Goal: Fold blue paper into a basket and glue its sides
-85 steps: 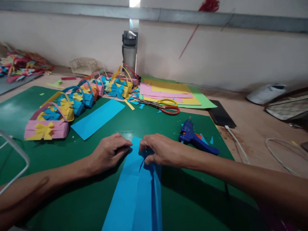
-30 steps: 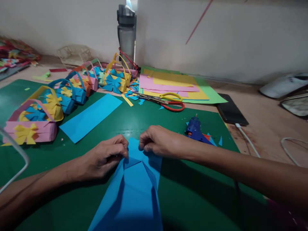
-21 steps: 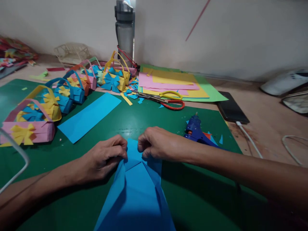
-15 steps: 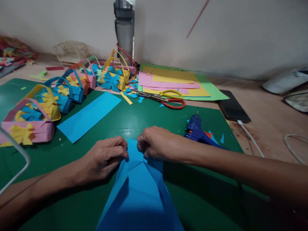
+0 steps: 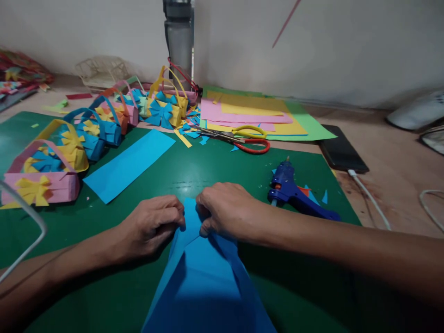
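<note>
A large sheet of blue paper (image 5: 208, 282), partly folded, stretches from the bottom edge up to both hands. At its far end my left hand (image 5: 154, 224) is closed on the left side of the fold. My right hand (image 5: 225, 210) pinches the same end from the right, its thumb pressed on a crease. Both sets of fingertips are partly hidden behind the knuckles. Left of the hands, a blue paper strip (image 5: 130, 166) lies flat on the green mat (image 5: 194, 166).
Small paper baskets (image 5: 41, 185) with handles line the left side. Scissors (image 5: 239, 136) lie before stacked coloured paper (image 5: 256, 108). A blue glue gun (image 5: 291, 187) rests near my right forearm, a phone (image 5: 342, 150) beyond it. A bottle (image 5: 178, 46) stands by the wall.
My right thumb has shifted slightly down and left across the crease. My left hand keeps its hold. The view has moved a little.
</note>
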Available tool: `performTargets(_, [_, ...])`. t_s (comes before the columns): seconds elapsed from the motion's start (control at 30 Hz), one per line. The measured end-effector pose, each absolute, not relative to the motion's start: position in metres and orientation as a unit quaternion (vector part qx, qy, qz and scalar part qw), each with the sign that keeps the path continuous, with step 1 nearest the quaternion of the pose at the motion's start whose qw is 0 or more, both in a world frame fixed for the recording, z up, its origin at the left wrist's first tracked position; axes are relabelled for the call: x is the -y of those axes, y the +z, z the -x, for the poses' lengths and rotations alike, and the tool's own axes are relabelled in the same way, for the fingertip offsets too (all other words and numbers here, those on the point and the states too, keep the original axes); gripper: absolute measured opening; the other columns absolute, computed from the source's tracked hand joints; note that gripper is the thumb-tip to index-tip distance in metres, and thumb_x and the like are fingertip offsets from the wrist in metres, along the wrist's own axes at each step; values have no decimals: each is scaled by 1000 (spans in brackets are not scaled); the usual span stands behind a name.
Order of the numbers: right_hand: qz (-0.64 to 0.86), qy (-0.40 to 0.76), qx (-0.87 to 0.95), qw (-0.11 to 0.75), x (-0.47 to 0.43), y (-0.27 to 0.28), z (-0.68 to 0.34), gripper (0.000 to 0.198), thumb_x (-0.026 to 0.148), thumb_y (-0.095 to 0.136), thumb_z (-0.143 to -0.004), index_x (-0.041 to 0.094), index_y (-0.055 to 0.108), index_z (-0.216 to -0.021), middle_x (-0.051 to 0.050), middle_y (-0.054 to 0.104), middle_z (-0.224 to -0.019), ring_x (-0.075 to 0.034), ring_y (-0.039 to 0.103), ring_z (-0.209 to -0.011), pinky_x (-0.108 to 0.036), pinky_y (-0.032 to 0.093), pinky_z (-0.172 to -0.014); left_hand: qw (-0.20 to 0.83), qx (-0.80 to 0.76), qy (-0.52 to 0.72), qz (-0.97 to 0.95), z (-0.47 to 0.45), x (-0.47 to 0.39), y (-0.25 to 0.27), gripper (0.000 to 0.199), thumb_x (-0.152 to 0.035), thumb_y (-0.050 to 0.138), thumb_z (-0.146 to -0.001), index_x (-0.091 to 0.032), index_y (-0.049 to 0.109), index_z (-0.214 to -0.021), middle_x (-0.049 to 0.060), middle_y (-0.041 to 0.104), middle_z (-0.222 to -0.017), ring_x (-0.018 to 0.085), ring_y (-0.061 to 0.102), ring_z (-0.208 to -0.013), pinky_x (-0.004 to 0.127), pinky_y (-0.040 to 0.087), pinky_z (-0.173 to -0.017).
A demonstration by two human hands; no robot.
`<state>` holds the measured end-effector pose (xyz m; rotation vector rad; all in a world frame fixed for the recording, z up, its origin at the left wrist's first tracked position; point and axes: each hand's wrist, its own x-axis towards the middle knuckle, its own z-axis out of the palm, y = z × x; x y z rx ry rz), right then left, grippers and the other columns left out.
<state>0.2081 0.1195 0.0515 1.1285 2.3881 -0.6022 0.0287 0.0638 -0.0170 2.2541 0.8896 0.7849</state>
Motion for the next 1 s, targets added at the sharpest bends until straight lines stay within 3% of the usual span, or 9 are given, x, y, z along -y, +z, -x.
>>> performTargets(0.17, [-413, -217, -859, 210, -117, 52, -208, 14, 29, 72, -69, 19, 71, -79, -5, 70, -76, -20, 63, -76, -24, 33, -53, 309, -330, 291, -843, -28, -64, -16, 22, -4, 39, -86, -17, 56, -81, 3, 55, -78, 11, 53, -73, 22, 39, -64])
performTargets(0.37, [-417, -217, -860, 198, -120, 47, -206, 13, 28, 71, -67, 19, 71, -76, -6, 70, -74, -19, 61, -73, -24, 30, -52, 317, -331, 286, -842, -30, -65, -16, 20, -4, 41, -83, -17, 56, -79, 3, 55, -78, 12, 53, -75, 22, 40, -66])
performTargets(0.53, [-418, -249, -862, 144, -120, 46, -222, 9, 17, 58, -71, 18, 68, -73, -2, 63, -65, -13, 52, -60, -24, 25, -48, 311, -334, 279, -845, -32, -65, -16, 20, -3, 43, -82, -17, 57, -80, 2, 55, -78, 12, 53, -73, 23, 39, -66])
performTargets(0.67, [-426, -320, -841, 96, -110, 50, -244, 24, 27, 50, -81, 16, 60, -63, 3, 50, -53, -8, 40, -50, -23, 23, -45, 285, -332, 268, -858, -32, -63, -17, 19, -4, 43, -82, -17, 57, -81, 3, 57, -79, 13, 53, -73, 24, 38, -66])
performTargets(0.83, [-472, -388, -780, 138, -97, 52, -255, 30, 42, 53, -79, 16, 63, -68, 3, 52, -55, -9, 43, -50, -22, 23, -44, 257, -323, 261, -873, -34, -61, -19, 17, -7, 43, -84, -17, 56, -83, 4, 59, -79, 14, 52, -72, 26, 38, -66])
performTargets(1.0, [-475, -382, -774, 171, -93, 54, -247, 11, 18, 53, -70, 18, 59, -60, 3, 47, -52, -10, 43, -51, -22, 27, -44, 255, -309, 262, -878, -34, -61, -19, 16, -7, 43, -84, -17, 56, -83, 4, 59, -79, 14, 52, -71, 26, 37, -65])
